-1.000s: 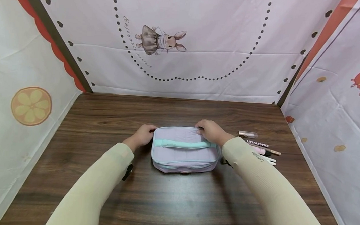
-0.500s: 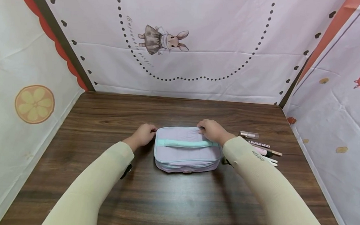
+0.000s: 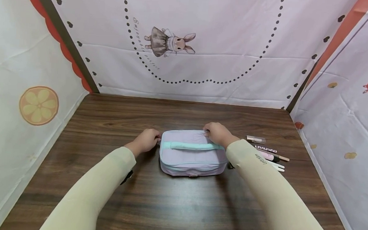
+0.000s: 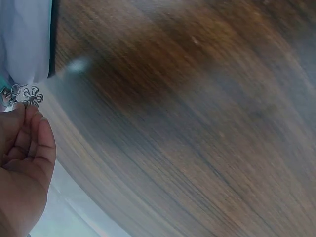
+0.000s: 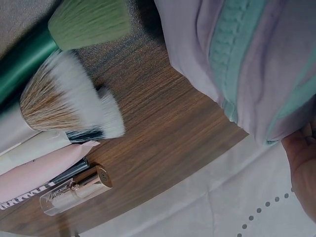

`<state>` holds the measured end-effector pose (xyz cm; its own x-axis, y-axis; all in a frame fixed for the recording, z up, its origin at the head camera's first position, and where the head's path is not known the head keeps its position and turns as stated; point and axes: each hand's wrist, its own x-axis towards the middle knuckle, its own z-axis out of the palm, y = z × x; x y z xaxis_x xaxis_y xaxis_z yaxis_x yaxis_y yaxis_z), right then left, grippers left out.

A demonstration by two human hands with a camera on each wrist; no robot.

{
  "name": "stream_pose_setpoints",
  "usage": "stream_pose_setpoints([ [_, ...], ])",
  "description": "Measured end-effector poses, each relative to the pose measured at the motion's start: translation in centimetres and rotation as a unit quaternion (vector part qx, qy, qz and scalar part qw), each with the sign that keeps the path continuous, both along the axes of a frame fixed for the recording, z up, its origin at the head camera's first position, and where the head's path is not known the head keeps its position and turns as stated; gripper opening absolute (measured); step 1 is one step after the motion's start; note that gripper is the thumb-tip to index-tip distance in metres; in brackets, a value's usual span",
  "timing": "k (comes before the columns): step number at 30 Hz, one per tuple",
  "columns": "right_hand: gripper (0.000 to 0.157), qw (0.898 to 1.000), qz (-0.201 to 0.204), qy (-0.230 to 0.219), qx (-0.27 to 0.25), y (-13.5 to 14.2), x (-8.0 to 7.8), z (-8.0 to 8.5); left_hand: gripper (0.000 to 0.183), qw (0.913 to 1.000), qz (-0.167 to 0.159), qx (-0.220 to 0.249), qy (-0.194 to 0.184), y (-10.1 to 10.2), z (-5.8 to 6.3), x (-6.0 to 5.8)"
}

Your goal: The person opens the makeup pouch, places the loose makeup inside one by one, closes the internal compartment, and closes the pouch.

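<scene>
Lilac pouch (image 3: 194,158), short of the surface's (image 3: 173,207) far edge!
Left hand (image 3: 146,140) pinches charm (image 4: 33,96), right hand (image 3: 219,134) grips pouch; hard tugging could skid it.

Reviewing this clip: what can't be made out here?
Pouch: contents hidden by its fabric in every view.
Flower charm: partly hidden by the left hand, left wrist view.
Right hand: partly cut off by the right wrist view's right edge.
Green brush: handle end cut off by that view's left edge.
</scene>
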<state>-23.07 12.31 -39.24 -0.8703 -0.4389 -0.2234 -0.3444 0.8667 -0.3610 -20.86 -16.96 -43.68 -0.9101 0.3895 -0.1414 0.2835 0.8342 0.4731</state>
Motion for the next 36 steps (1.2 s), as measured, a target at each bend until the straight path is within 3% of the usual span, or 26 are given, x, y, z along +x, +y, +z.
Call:
stream_pose_setpoints([
  [14,0.026,1.000,-0.007,-0.002,0.011,-0.4,0.0,-0.3,0.014,0.9997,-0.021,-0.014,0.000,-0.8,0.6,1.5],
  [25,0.022,1.000,-0.031,0.004,-0.001,-0.6,0.1,-0.7,0.015,0.9978,-0.050,-0.026,0.035,-0.8,0.9,2.5],
  [30,0.023,0.999,-0.035,0.007,0.000,-0.7,0.0,-0.8,0.013,0.9985,-0.030,-0.028,0.037,-0.8,0.5,2.5],
  [36,0.024,0.999,-0.015,-0.005,-0.032,-0.7,0.2,-0.6,0.015,0.9989,0.028,-0.016,0.033,-0.8,0.0,2.2],
])
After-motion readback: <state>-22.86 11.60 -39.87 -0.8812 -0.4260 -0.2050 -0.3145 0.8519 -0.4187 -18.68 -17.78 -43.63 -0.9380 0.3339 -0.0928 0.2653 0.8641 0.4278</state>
